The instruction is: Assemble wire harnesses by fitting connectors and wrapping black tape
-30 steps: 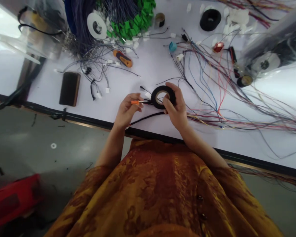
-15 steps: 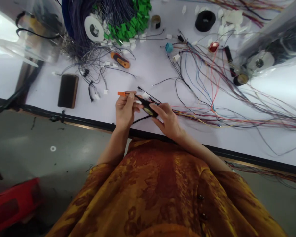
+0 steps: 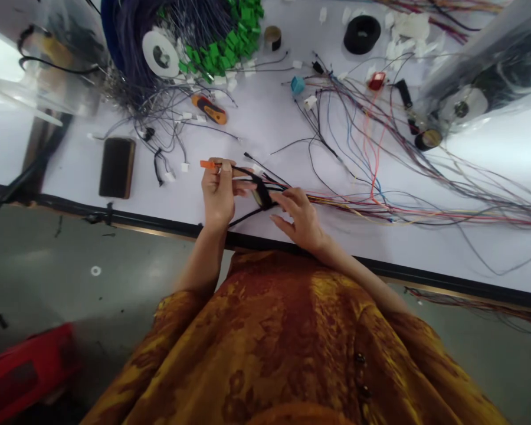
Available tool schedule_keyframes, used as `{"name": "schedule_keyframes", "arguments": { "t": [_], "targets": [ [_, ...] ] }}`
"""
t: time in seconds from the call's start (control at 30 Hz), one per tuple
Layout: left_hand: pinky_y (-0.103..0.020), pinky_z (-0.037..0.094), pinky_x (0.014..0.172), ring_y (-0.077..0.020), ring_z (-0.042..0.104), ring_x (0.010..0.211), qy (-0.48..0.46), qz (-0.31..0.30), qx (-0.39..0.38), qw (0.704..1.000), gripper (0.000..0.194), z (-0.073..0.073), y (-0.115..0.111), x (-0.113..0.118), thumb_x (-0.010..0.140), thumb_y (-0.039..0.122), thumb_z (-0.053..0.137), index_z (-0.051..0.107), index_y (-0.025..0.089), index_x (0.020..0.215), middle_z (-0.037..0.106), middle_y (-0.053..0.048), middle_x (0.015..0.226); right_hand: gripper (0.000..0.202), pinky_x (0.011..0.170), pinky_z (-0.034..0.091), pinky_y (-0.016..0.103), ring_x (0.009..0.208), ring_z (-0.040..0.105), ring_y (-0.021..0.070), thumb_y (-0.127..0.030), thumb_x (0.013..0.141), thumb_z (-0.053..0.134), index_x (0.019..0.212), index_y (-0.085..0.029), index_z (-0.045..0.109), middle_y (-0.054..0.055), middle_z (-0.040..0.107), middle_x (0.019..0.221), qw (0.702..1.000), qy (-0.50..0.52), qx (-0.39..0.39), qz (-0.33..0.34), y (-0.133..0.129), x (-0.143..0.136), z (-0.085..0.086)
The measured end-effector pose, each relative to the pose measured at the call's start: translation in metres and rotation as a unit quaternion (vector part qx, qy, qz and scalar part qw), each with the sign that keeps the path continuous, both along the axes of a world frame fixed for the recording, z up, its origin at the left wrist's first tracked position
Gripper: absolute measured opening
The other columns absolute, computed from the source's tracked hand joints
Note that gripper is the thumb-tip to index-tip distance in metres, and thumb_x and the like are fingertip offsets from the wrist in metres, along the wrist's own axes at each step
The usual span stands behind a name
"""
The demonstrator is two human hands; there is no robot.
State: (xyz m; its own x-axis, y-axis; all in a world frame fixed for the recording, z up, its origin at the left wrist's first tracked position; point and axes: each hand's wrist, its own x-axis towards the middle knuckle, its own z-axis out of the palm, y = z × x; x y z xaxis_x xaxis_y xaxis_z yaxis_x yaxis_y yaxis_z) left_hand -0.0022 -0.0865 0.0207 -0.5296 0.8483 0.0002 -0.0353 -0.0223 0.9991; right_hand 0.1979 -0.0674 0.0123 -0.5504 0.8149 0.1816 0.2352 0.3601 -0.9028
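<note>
My left hand (image 3: 219,192) pinches a dark wire near an orange connector (image 3: 207,164), which sticks out to the left of the fingertips. A black tape roll (image 3: 262,195) hangs between my hands, with a strip of tape running from it toward my left fingers. Just right of the roll is my right hand (image 3: 301,218), its fingers spread and the nearest fingertips close to the roll. Whether they touch it cannot be made out. A bundle of coloured wires (image 3: 336,203) runs from behind the hands to the right.
A phone (image 3: 117,167) lies at the left. Behind the hands are an orange cutter (image 3: 209,109), green connectors (image 3: 230,47) on wires, a teal connector (image 3: 298,85) and a black tape roll (image 3: 361,34). Plastic bags stand at both sides.
My right fingers have opened and come off the black roll, which now hangs more upright. My left hand still pinches the wire by the orange connector. The whole view has shifted slightly.
</note>
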Motion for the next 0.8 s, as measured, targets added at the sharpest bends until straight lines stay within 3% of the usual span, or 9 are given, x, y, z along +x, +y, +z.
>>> {"name": "schedule_keyframes", "arguments": {
  "t": [0.07,0.2,0.3,0.37,0.43,0.53,0.6,0.7,0.8],
  "targets": [
    [-0.027,0.060,0.064,-0.0174,0.077,0.078,0.012,-0.049,0.010,0.999,0.041,0.008,-0.004,0.005,0.094,0.064,0.056,0.056,0.023,0.097,0.075,-0.005,0.088,0.046,0.074,0.058,0.034,0.084,0.061,0.0170,-0.048,0.093,0.059,0.133,-0.025,0.054,0.011,0.059,0.119,0.998,0.029,-0.039,-0.050,0.005,-0.009,0.006],
    [-0.036,0.063,0.084,-0.0215,0.076,0.101,0.054,-0.113,0.022,0.992,0.037,0.021,-0.015,0.010,0.095,0.060,0.059,0.057,0.023,0.093,0.076,-0.006,0.091,0.053,0.051,0.047,0.023,0.062,0.053,0.0103,-0.057,0.093,0.056,0.136,-0.028,0.044,0.004,0.061,0.101,0.956,0.093,-0.249,-0.126,0.040,-0.039,0.016],
    [-0.031,0.064,0.077,-0.0184,0.077,0.093,-0.002,-0.073,0.022,0.997,0.036,0.012,-0.015,0.003,0.094,0.060,0.060,0.058,0.024,0.093,0.076,-0.004,0.089,0.050,0.044,0.039,0.020,0.052,0.046,0.0070,-0.055,0.090,0.059,0.130,-0.028,0.047,-0.002,0.058,0.088,0.913,0.130,-0.366,-0.124,0.055,-0.038,0.011],
    [-0.027,0.064,0.072,-0.0168,0.077,0.088,-0.056,-0.038,0.022,0.997,0.038,0.000,-0.011,-0.002,0.092,0.062,0.061,0.060,0.024,0.094,0.076,-0.004,0.092,0.050,0.045,0.041,0.019,0.052,0.045,0.0060,-0.051,0.087,0.062,0.129,-0.029,0.048,-0.003,0.058,0.087,0.901,0.157,-0.383,-0.128,0.055,-0.029,0.004],
    [-0.026,0.063,0.075,-0.0168,0.076,0.092,-0.081,-0.049,0.026,0.995,0.040,-0.010,-0.007,-0.003,0.089,0.063,0.066,0.064,0.024,0.098,0.076,-0.006,0.103,0.051,0.048,0.043,0.019,0.054,0.046,0.0060,-0.051,0.085,0.064,0.128,-0.029,0.049,-0.004,0.058,0.087,0.901,0.178,-0.372,-0.137,0.052,-0.020,-0.004],
    [-0.027,0.062,0.078,-0.0171,0.074,0.098,-0.038,-0.126,0.031,0.991,0.044,-0.019,-0.002,0.006,0.079,0.057,0.079,0.070,0.024,0.107,0.074,-0.007,0.116,0.050,0.051,0.046,0.020,0.059,0.049,0.0073,-0.054,0.087,0.061,0.128,-0.028,0.049,-0.003,0.057,0.088,0.911,0.170,-0.348,-0.143,0.049,-0.015,-0.012],
    [-0.024,0.059,0.069,-0.0134,0.072,0.083,0.014,-0.130,0.032,0.991,0.037,-0.021,0.001,0.015,0.081,0.054,0.079,0.074,0.022,0.099,0.074,-0.008,0.111,0.049,0.053,0.049,0.022,0.063,0.053,0.0096,-0.054,0.092,0.056,0.133,-0.029,0.046,0.000,0.059,0.093,0.930,0.141,-0.313,-0.134,0.046,-0.014,-0.013],
    [-0.021,0.046,0.046,-0.0055,0.056,0.052,0.007,-0.071,0.010,0.997,0.038,-0.022,0.006,0.024,0.089,0.055,0.069,0.073,0.018,0.079,0.076,-0.008,0.098,0.048,0.065,0.057,0.031,0.078,0.062,0.0167,-0.048,0.098,0.049,0.142,-0.030,0.044,0.005,0.062,0.104,0.978,0.061,-0.172,-0.100,0.032,-0.004,-0.009],
    [-0.020,0.036,0.036,-0.0037,0.050,0.043,-0.078,-0.054,-0.031,0.995,0.040,-0.018,0.008,0.026,0.089,0.058,0.068,0.074,0.019,0.085,0.076,-0.007,0.097,0.041,0.085,0.058,0.041,0.097,0.064,0.0225,-0.036,0.099,0.049,0.138,-0.028,0.053,0.009,0.061,0.111,0.999,-0.028,0.019,-0.029,0.011,0.011,-0.001]
  ]
}}
